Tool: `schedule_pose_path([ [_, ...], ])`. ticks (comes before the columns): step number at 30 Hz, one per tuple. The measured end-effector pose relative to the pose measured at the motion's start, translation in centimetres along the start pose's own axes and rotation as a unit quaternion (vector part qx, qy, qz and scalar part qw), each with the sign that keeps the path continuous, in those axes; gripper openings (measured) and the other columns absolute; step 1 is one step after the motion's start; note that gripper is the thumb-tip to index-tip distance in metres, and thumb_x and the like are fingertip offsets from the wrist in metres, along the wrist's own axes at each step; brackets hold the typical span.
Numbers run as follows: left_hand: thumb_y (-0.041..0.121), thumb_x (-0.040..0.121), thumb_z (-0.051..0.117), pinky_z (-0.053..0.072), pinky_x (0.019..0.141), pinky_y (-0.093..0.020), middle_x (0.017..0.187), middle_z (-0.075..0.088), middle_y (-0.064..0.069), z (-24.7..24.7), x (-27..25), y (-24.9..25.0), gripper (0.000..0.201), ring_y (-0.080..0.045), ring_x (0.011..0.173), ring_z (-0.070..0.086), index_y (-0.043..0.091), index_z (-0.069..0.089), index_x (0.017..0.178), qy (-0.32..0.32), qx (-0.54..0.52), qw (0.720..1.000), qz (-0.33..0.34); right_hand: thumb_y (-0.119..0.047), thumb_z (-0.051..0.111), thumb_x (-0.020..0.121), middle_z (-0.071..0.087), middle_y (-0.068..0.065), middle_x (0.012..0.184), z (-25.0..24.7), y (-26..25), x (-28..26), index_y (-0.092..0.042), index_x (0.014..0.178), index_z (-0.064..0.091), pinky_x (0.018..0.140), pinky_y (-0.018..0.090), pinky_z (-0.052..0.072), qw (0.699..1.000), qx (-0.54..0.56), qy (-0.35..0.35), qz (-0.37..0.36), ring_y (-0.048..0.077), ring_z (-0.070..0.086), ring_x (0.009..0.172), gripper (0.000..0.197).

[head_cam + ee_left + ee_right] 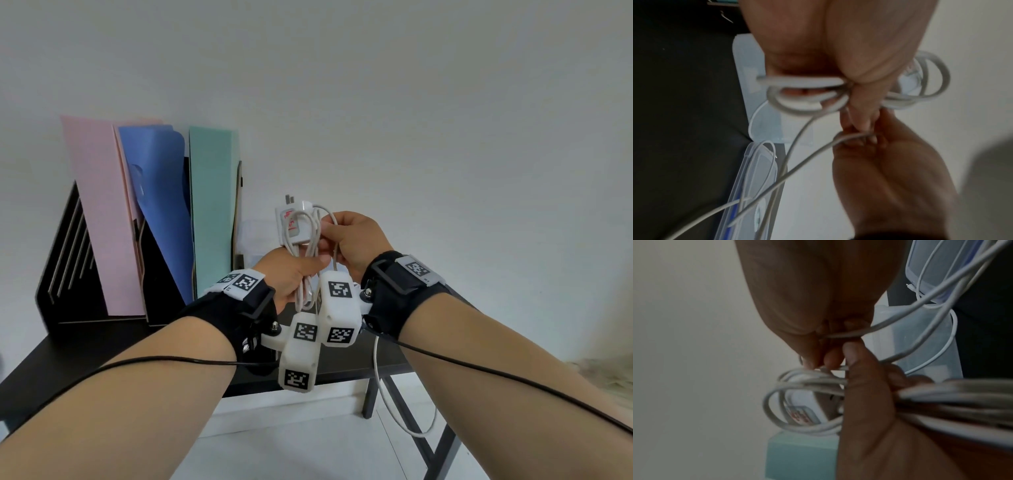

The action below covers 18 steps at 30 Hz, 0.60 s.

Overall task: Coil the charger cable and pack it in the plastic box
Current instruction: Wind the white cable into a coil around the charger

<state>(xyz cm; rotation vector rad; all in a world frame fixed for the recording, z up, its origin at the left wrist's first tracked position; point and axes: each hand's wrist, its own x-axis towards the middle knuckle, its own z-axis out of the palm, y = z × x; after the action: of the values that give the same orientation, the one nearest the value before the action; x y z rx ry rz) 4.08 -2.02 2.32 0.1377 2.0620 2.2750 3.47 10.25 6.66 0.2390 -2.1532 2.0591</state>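
Note:
The white charger brick (294,222) with red print stands above my hands, with several loops of its white cable (308,240) gathered against it. My left hand (306,270) grips the bundle of loops in its fist, thumb (865,386) across the strands. My right hand (329,234) pinches one strand (851,135) just beside the bundle. The loose end of the cable (385,397) hangs in a long curve below the table edge. The clear plastic box (251,240) stands on the table behind my hands, partly hidden by them.
A black file rack (68,260) holds pink, blue and green folders (212,205) at the back left of the black table (102,339). The box's clear lid (758,175) with a blue seal lies beside the box. A white wall is behind.

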Motion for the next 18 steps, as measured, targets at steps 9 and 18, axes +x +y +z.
schedule_pose_path([
  [9, 0.024, 0.091, 0.056, 0.047, 0.077, -0.040, 0.074, 0.064, -0.004, 0.2, 0.3, 0.5, 0.021, -0.020, 0.076, 0.058, 0.013, 0.062, 0.074, 0.063, -0.057, 0.995, 0.048, -0.014, 0.057, 0.089, 0.065, -0.002, 0.075, -0.6, 0.0, -0.2, -0.017, 0.079, 0.062, 0.044, 0.013, 0.038, 0.996, -0.079, 0.000, -0.032, 0.010, 0.053, 0.054, 0.011],
  [18, 0.025, 0.095, 0.050, 0.054, 0.061, -0.033, 0.040, 0.046, 0.005, -0.7, 0.8, 3.0, 0.029, -0.012, 0.039, 0.050, 0.012, 0.052, 0.069, 0.100, -0.217, 0.966, 0.094, -0.008, 0.062, 0.084, 0.055, -0.002, 0.058, -2.3, 1.7, -0.7, -0.015, 0.075, 0.060, 0.040, 0.012, 0.039, 0.958, -0.277, -0.076, 0.002, 0.009, 0.053, 0.046, 0.012],
])
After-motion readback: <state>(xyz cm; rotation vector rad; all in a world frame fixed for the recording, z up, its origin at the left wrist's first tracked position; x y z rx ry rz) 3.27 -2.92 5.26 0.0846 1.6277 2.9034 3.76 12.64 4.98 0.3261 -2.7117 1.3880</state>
